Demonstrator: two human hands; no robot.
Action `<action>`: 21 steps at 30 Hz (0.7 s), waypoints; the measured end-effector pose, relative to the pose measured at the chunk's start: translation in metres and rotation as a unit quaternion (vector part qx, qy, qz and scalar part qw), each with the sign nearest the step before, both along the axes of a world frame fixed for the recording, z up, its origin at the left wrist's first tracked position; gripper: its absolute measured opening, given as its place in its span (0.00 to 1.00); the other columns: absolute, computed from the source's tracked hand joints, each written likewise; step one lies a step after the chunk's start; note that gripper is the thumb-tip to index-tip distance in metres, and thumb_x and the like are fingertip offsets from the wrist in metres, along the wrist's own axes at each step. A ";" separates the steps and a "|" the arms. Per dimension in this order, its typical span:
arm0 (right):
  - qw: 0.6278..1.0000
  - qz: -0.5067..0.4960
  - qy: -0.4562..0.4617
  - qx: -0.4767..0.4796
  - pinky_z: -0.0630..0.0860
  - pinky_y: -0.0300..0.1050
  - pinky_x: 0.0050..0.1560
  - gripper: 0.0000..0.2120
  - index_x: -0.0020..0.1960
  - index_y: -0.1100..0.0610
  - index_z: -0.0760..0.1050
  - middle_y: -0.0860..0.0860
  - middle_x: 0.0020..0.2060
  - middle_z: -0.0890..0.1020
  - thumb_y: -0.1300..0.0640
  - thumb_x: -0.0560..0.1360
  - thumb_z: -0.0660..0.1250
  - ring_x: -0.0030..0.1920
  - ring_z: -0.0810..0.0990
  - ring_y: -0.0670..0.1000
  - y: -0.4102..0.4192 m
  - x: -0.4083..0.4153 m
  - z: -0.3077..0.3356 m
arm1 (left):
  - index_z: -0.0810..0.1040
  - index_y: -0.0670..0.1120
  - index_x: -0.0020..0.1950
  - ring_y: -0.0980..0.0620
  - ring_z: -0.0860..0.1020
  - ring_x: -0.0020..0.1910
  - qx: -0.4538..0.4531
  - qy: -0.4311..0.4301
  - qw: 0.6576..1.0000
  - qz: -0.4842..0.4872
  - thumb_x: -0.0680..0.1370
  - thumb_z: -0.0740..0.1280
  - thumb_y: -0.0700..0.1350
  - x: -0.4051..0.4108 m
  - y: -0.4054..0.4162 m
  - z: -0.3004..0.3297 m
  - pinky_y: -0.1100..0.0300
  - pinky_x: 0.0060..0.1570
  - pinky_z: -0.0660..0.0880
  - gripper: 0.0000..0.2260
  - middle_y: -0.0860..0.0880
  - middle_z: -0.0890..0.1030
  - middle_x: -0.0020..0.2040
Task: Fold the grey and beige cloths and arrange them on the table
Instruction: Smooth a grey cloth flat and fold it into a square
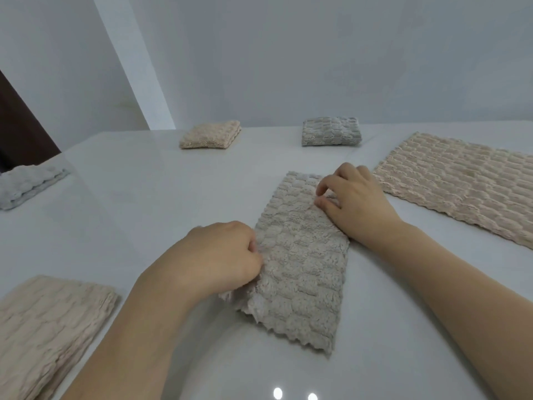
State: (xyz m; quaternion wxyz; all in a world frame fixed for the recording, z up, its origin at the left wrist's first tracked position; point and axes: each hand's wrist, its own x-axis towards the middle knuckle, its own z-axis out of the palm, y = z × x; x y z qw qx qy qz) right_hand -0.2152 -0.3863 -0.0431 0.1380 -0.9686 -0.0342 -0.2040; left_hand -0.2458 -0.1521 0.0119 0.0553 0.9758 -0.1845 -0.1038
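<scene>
A grey cloth (300, 264), folded once into a long strip, lies in the middle of the white table (144, 197). My left hand (222, 255) grips its left edge near the middle, fingers curled into the fabric. My right hand (354, 200) sits on the cloth's far right part, thumb and forefinger pinching the pile. A beige cloth (461, 183) lies spread flat at the right. A folded beige cloth (210, 134) and a folded grey cloth (331, 131) sit at the back.
A folded beige cloth (43, 327) lies at the near left corner. A folded light grey cloth (26, 183) sits at the left edge. A white wall (317, 53) rises behind the table. Two light reflections show on the near table surface.
</scene>
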 end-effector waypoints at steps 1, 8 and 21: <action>1.000 -0.008 -0.003 0.003 0.66 0.48 0.58 0.08 0.51 0.50 0.76 0.48 0.47 0.72 0.48 0.77 0.65 0.53 0.71 0.54 0.000 0.001 0.000 | 0.75 0.54 0.49 0.52 0.74 0.52 0.004 -0.031 0.999 -0.024 0.77 0.61 0.49 -0.001 0.001 0.000 0.57 0.51 0.69 0.04 0.56 0.76 0.49; 0.999 0.001 0.016 0.046 0.68 0.48 0.52 0.06 0.46 0.53 0.76 0.48 0.41 0.73 0.51 0.77 0.66 0.48 0.73 0.53 -0.005 0.006 -0.003 | 0.62 0.64 0.52 0.59 0.62 0.53 0.021 0.125 0.975 -0.181 0.69 0.68 0.47 -0.025 0.005 0.006 0.65 0.44 0.64 0.20 0.63 0.60 0.54; 0.995 0.054 -0.001 0.086 0.67 0.43 0.49 0.05 0.46 0.54 0.77 0.48 0.41 0.76 0.52 0.76 0.66 0.44 0.72 0.49 -0.004 0.006 -0.004 | 0.74 0.47 0.40 0.56 0.70 0.29 -0.087 0.104 0.976 -0.171 0.77 0.62 0.46 -0.013 -0.007 0.004 0.56 0.32 0.69 0.07 0.54 0.74 0.31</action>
